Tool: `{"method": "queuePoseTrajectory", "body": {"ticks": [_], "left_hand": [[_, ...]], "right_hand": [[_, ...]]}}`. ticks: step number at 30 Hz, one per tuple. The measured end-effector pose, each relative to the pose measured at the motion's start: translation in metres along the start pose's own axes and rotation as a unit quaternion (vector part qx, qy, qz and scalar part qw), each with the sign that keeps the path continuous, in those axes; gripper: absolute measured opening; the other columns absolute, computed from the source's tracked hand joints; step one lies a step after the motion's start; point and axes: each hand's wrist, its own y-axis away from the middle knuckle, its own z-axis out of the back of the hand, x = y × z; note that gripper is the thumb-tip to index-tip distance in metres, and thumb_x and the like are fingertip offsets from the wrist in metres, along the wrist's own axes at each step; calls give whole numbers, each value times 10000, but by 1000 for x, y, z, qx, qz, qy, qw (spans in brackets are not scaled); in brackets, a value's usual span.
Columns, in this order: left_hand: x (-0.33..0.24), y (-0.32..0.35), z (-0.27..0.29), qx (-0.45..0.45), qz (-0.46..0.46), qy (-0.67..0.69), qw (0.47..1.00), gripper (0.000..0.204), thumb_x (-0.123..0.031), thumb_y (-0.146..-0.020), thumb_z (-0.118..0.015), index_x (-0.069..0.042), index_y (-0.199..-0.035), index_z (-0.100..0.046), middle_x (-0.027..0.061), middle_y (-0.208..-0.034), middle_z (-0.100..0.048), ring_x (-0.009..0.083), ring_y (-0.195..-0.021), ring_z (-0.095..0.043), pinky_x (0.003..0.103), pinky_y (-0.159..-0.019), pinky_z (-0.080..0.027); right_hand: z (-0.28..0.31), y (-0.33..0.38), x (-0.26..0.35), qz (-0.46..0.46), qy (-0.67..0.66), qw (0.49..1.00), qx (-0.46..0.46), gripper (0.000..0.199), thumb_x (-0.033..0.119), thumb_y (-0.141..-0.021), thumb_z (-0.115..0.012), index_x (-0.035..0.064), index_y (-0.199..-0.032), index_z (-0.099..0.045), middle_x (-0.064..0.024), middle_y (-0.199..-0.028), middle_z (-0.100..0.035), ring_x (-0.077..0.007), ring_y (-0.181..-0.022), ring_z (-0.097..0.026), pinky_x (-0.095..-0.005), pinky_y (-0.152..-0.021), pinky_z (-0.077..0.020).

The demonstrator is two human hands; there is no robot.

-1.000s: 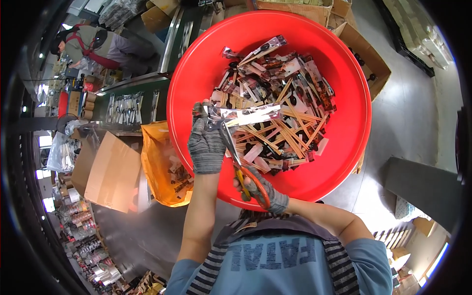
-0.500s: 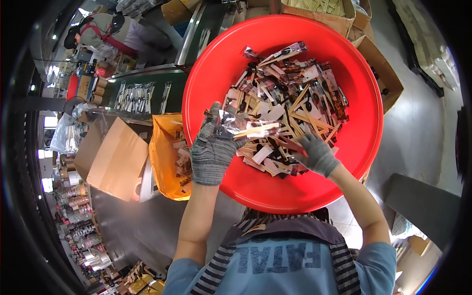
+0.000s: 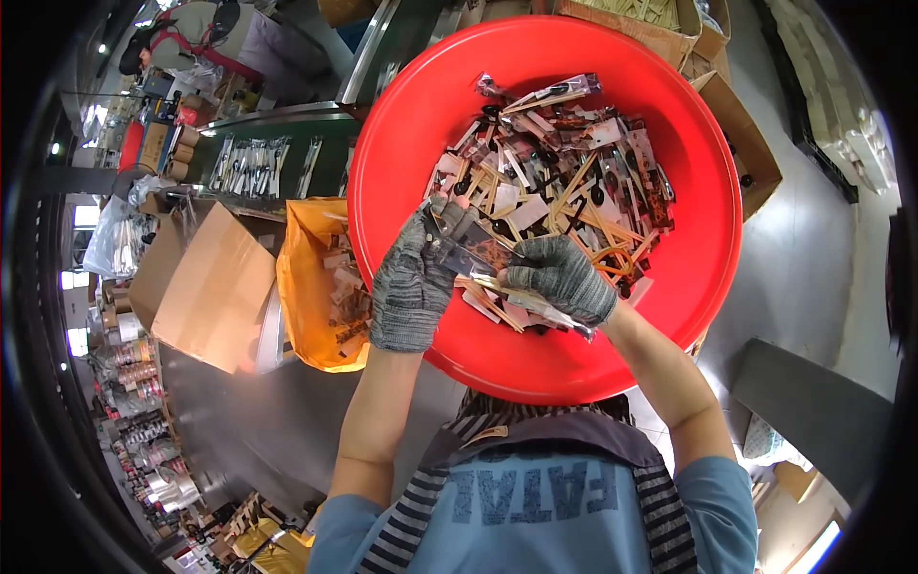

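Both my hands wear grey knit gloves and work above a big red tub (image 3: 402, 143). Inside lies a heap of clear-wrapped disposable cutlery packets (image 3: 574, 182) with chopsticks, black spoons and white paper pieces. My left hand (image 3: 413, 282) is closed round the dark end of a cutlery packet (image 3: 473, 251) over the tub's left side. My right hand (image 3: 559, 277) pinches the same bundle from the right; pale sticks and wrapping stick out beneath its fingers. Whether one packet or more is held I cannot tell. A thin orange loop (image 3: 612, 256) shows just beside the right hand.
Left of the tub stands an orange bag (image 3: 311, 316) with more packets, then an open cardboard box (image 3: 210, 297). Behind them runs a green conveyor (image 3: 320, 143) carrying wrapped cutlery. Cardboard boxes (image 3: 751, 134) stand right of the tub. Another person (image 3: 206, 48) bends at the far left.
My right hand has moved left and up from the heap to the held packet. The packet in my left hand has turned, and both hands now meet on it.
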Motion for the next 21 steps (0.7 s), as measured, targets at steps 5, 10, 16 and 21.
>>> {"method": "queuePoseTrajectory", "body": {"ticks": [5, 10, 16, 21], "left_hand": [[-4, -18, 20, 38, -40, 124, 991, 290, -149, -896, -477, 29, -1125, -485, 183, -1146, -533, 291, -1083, -524, 417, -968, -417], [-54, -20, 44, -11, -95, 9, 995, 262, -122, -882, -488, -1, -1114, -492, 130, -1047, -580, 308, -1040, -552, 440, -926, -451], [4, -22, 60, -84, 83, -120, 986, 163, -188, -841, -566, -67, -950, -558, 83, -808, -628, 241, -770, -645, 372, -704, -552], [59, -14, 93, 150, 74, -574, 802, 205, -197, -868, -533, -6, -902, -599, 55, -794, -615, 156, -732, -600, 267, -647, -482]], "right_hand": [[1, 18, 15, -60, -36, 997, -22, 119, 102, -773, -663, -2, -820, -632, -4, -649, -570, -60, -608, -496, -245, -540, -415], [11, 41, -5, -119, -170, 975, -83, 126, 108, -801, -633, -18, -790, -638, 1, -671, -580, -58, -621, -500, -235, -547, -409], [10, 32, -14, -104, -222, 964, -105, 201, 118, -851, -539, -38, -953, -614, -61, -855, -638, -125, -729, -584, -240, -679, -462], [8, 14, -10, -94, -258, 952, -132, 203, 110, -850, -539, -24, -988, -603, -63, -859, -639, -104, -741, -587, -232, -682, -466]]}}
